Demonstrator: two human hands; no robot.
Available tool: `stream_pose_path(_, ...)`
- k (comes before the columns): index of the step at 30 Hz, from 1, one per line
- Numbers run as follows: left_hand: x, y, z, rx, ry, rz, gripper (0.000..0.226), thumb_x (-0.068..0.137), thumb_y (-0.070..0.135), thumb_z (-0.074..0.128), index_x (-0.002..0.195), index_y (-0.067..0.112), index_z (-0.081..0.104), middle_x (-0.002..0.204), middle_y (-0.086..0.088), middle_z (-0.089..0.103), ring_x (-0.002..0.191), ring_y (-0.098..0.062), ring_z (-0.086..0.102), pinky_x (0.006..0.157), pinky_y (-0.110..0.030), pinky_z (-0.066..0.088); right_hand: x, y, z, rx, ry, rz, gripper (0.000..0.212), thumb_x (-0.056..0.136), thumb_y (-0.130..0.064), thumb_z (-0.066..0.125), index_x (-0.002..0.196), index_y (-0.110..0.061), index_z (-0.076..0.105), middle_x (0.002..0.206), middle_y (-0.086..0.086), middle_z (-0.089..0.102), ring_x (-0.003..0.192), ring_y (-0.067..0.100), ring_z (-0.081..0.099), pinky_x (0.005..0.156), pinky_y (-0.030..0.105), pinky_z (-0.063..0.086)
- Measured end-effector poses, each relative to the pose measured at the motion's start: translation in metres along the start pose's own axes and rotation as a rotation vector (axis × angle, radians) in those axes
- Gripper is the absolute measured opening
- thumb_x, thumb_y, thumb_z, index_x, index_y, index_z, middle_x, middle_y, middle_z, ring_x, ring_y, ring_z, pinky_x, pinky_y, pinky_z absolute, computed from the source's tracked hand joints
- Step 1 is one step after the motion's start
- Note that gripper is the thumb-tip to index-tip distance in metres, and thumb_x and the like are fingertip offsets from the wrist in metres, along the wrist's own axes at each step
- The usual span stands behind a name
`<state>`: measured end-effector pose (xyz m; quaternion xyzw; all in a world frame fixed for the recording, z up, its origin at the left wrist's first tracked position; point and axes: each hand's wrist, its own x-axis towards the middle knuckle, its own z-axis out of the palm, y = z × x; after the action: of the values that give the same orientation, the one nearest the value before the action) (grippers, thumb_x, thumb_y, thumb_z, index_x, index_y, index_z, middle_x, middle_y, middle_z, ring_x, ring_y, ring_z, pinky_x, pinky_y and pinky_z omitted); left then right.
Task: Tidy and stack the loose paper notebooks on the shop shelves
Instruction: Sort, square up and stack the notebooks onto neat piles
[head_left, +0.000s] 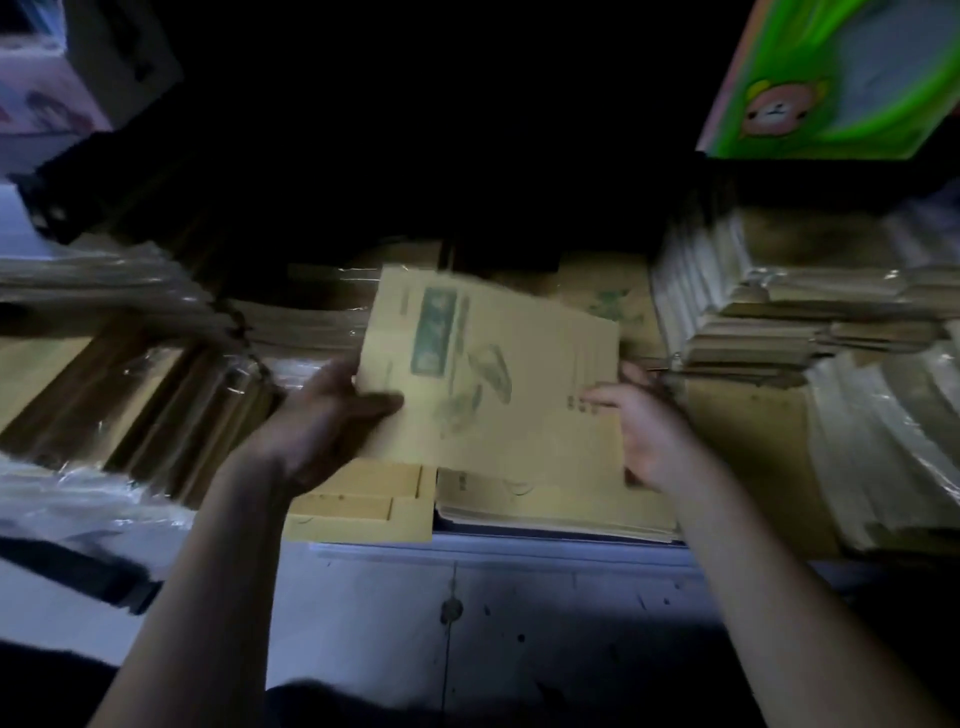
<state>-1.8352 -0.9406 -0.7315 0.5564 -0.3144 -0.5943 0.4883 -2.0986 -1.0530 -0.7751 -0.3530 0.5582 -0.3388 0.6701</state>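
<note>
Both hands are gripping a thin sheaf of notebooks (493, 374), holding it up above the shelf (519, 551) in the middle bay. The covers are matte, yellowish kraft paper with a smeary green print, and the picture is too blurred to read it. The left hand (322, 415) is clamping the lower left corner, thumb across the front and fingers tucked behind. The right hand (644, 431) is pinching the lower right edge the same way. The sheaf is sitting skewed, and its right side is fanning into several thin edges.

Under it, a flat pile of loose notebooks (556, 506) is lying with soft, uneven page edges right at the shelf's front lip. Just beside that pile, on the left, squarer yellow pads (358, 509) are overlapping in steps.

Room is tight at the sides. Glossy, crinkled wrapped bundles (130, 364) are crowding in on the left. Tall block-like stacks (779, 312) are rising on the right, and their ragged corner is almost touching the right hand's fingers. Behind and above the sheaf the bay is opening into darkness. A shiny green cover (831, 78) with a cartoon bear is standing at upper right.
</note>
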Motion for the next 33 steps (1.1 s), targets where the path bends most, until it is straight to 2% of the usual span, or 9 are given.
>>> stream_pose_path(6,0.038,-0.044,0.028,0.594,-0.093,-0.199,0.037,0.085,0.003,0.061,0.120,0.014,0.053,0.110,-0.010,0.063,0.105,-0.030,0.061,0.080,-0.042,0.056,0.010,0.011,-0.056,-0.366,0.297,-0.016,0.055,0.078,0.014,0.057,0.124,-0.015,0.053,0.109,0.009,0.058,0.085,0.018,0.057,0.057,0.026,0.040)
stream_pose_path(11,0.066,-0.071,0.038,0.935,0.350,-0.011,0.048,0.083,0.010,0.070,0.127,0.015,0.050,0.123,-0.015,0.049,0.110,-0.035,0.054,0.086,-0.042,0.053,0.020,0.049,-0.048,-0.646,0.409,-0.149,0.057,0.081,-0.002,0.063,0.132,-0.018,0.042,0.110,0.002,0.053,0.089,0.017,0.055,0.057,0.025,0.048)
stream_pose_path(14,0.062,-0.078,0.042,0.587,0.254,-0.081,0.073,0.087,0.003,0.063,0.147,0.020,0.025,0.125,-0.012,0.048,0.111,-0.033,0.054,0.083,-0.047,0.054,0.025,0.063,-0.043,-0.771,0.480,-0.186,0.072,0.079,-0.014,0.069,0.140,-0.019,0.031,0.121,0.009,0.056,0.097,0.026,0.060,0.070,0.037,0.056)
stream_pose_path(16,0.059,-0.085,0.042,0.433,0.112,-0.144,0.059,0.092,0.003,0.054,0.143,0.019,0.029,0.122,-0.014,0.055,0.107,-0.032,0.059,0.077,-0.044,0.055,0.028,0.066,-0.043,-0.747,0.480,-0.151,0.075,0.082,-0.016,0.068,0.144,-0.014,0.027,0.121,0.011,0.058,0.083,0.022,0.063,0.057,0.030,0.052)
stream_pose_path(19,0.056,-0.090,0.050,0.416,-0.004,-0.104,0.022,0.091,-0.008,0.047,0.111,-0.001,0.051,0.091,-0.015,0.062,0.073,-0.012,0.065,0.056,-0.025,0.052,0.035,0.061,-0.044,-0.730,0.554,-0.143,0.077,0.083,-0.022,0.071,0.145,-0.008,0.027,0.125,0.019,0.058,0.096,0.033,0.063,0.067,0.031,0.049)
stream_pose_path(21,0.052,-0.089,0.058,0.396,-0.002,-0.076,0.026,0.088,-0.018,0.041,0.090,0.004,0.055,0.073,-0.002,0.062,0.061,-0.005,0.061,0.049,-0.015,0.047,0.035,0.055,-0.036,-0.763,0.571,-0.136,0.082,0.083,-0.023,0.071,0.147,-0.008,0.022,0.130,0.023,0.054,0.108,0.039,0.059,0.079,0.039,0.050)
stream_pose_path(25,0.055,-0.095,0.038,0.207,0.313,-0.231,0.032,0.095,0.018,0.054,0.125,0.011,0.050,0.116,-0.015,0.064,0.108,-0.034,0.061,0.087,-0.043,0.052,0.014,0.045,0.003,-1.035,0.649,-0.378,0.073,0.084,-0.016,0.064,0.144,-0.020,0.024,0.145,0.018,0.032,0.122,0.040,0.044,0.092,0.050,0.046)
stream_pose_path(29,0.056,-0.101,-0.030,0.315,0.853,-0.256,0.055,0.077,0.021,0.054,0.129,0.003,0.057,0.124,-0.023,0.062,0.114,-0.039,0.057,0.099,-0.045,0.047,-0.006,0.036,0.085,-0.920,0.256,-0.761,0.035,0.085,-0.005,0.060,0.118,-0.017,0.055,0.123,0.009,0.052,0.101,0.027,0.057,0.076,0.032,0.046)
stream_pose_path(33,0.053,-0.120,-0.078,0.575,0.939,-0.387,0.052,0.085,0.013,0.053,0.136,0.003,0.047,0.136,-0.023,0.051,0.122,-0.040,0.050,0.102,-0.040,0.043,-0.024,0.069,0.154,-1.058,-0.364,-0.642,0.034,0.095,-0.016,0.055,0.127,-0.027,0.052,0.118,-0.008,0.053,0.083,-0.001,0.055,0.068,0.002,0.036)
